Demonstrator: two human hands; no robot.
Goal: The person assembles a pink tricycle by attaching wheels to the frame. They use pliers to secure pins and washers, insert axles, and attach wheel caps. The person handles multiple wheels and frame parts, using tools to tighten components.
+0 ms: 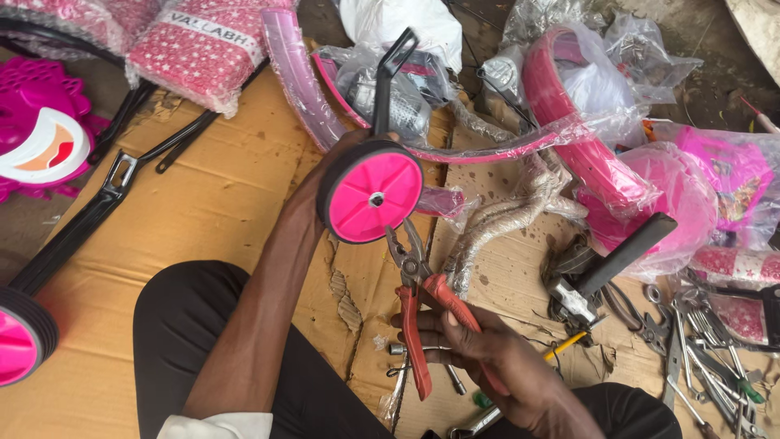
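Note:
My left hand (313,191) grips a small pink training wheel (370,191) with a black tyre and a black bracket (388,77) rising from it. The wheel is held upright above the cardboard. My right hand (487,345) holds red-handled pliers (418,305), whose open jaws point up at the wheel's hub, just below it. A few loose metal bits (398,349) lie under the pliers.
Flattened cardboard (203,203) covers the floor. Plastic-wrapped pink mudguards (569,122) and bike parts lie at the back. A second pink wheel on a black bracket (20,337) sits at left, a pink basket front (41,138) above it. Several wrenches and screwdrivers (707,349) lie at right.

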